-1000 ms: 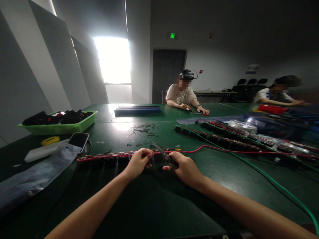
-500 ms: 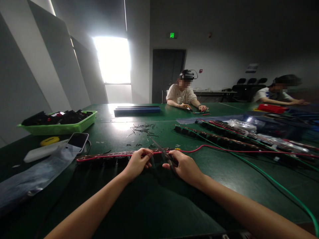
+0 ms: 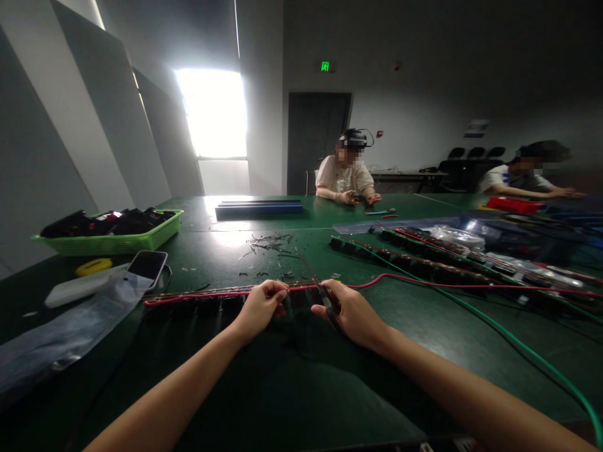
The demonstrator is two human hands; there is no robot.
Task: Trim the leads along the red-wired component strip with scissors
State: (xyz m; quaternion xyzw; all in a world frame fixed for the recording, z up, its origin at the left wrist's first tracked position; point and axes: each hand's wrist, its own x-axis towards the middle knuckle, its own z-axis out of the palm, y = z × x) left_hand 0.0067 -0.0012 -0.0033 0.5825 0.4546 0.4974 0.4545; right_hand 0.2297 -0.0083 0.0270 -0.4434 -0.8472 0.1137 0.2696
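Note:
A long dark strip of modules (image 3: 198, 300) with a red wire (image 3: 424, 286) along its top lies across the green table in front of me. My left hand (image 3: 260, 309) is closed, pinching the strip and the wire at its middle. My right hand (image 3: 351, 311) is closed on a pair of dark scissors (image 3: 316, 284), whose blades point up and away just right of my left fingers. Both hands sit close together on the strip.
A green basket (image 3: 141, 242) of black parts, a phone (image 3: 147, 263), a white block and a plastic bag (image 3: 70, 329) lie at the left. More module strips (image 3: 424, 263) and a green wire (image 3: 518, 345) lie at the right. Wire offcuts (image 3: 268, 242) are scattered ahead. Two people sit beyond.
My right hand has shifted slightly left and up along the strip, and the scissors have tilted more upright. The person across the table has pulled both hands in.

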